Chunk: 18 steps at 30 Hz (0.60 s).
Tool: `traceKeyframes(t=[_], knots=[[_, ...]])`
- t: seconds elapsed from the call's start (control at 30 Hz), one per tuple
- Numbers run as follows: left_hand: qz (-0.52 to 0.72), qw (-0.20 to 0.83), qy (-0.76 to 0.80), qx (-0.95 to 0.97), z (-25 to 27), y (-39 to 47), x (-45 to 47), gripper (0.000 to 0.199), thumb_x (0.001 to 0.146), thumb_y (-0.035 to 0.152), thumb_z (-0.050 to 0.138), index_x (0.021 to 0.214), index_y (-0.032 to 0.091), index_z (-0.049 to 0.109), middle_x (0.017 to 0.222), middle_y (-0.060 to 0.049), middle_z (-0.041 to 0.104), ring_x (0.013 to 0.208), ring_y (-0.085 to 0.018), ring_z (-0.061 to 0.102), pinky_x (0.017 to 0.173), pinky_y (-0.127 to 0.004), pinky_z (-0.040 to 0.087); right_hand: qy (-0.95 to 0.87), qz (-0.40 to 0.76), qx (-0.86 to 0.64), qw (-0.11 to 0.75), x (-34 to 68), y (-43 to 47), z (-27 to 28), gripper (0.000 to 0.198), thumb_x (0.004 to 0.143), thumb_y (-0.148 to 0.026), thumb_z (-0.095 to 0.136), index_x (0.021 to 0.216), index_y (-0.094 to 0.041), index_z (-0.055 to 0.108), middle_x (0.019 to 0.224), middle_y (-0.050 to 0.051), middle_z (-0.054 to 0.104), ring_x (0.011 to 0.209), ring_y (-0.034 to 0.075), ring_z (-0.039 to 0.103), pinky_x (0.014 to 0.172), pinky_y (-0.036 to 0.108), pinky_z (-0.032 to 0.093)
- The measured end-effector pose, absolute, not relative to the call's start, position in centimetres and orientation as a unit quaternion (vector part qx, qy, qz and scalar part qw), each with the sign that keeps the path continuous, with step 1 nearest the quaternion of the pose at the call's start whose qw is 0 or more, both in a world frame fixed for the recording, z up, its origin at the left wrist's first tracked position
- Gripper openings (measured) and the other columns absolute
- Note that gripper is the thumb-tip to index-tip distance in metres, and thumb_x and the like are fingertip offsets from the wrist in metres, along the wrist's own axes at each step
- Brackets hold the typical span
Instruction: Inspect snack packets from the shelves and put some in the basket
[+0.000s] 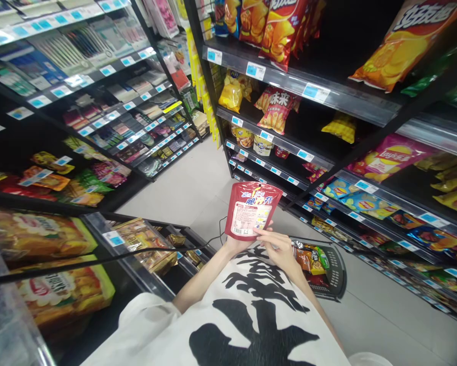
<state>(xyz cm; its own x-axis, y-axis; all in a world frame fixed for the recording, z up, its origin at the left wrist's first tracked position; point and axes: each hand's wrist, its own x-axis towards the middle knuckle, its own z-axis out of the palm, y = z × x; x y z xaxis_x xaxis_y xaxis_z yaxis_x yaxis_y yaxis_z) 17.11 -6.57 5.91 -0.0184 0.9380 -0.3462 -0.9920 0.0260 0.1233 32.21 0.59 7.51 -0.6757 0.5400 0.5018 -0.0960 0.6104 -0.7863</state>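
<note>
A red snack pouch (254, 211) is held upright in front of me, its back with a white printed label and barcode facing me. My left hand (239, 246) is closed around the pouch from below and behind; most of its fingers are hidden by the bag. My right hand (280, 250) is beside the pouch's lower right. Its index finger stretches across to the label near the barcode, while the other fingers are loosely bent. Past my right forearm, a dark shopping basket (339, 274) on the floor contains several snack packs (312, 258).
Snack shelves (274, 76) with bagged chips (388, 157) rise on the right. Stationery shelves (87, 79) stand at the far left, and large bread packs (56, 290) sit close on my left. A black cable (136, 251) crosses the view. Grey floor (175, 188) runs between the shelves.
</note>
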Motion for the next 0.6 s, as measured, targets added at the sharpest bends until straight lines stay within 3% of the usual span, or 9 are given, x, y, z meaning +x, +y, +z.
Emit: traceKeyframes(t=[0.6], knots=[[0.701, 0.692, 0.157, -0.075, 5.80, -6.70, 17.02, 0.070, 0.092, 0.048, 0.047, 0.155, 0.019, 0.039, 0.150, -0.019, 0.053, 0.131, -0.040, 0.056, 0.108, -0.058, 0.040, -0.811, 0.428, -0.140, 0.373, 32.09, 0.62, 7.53, 0.029, 0.093, -0.005, 0.052, 0.095, -0.024, 0.074, 0.114, 0.005, 0.077, 0.074, 0.017, 0.077, 0.076, 0.031, 0.064]])
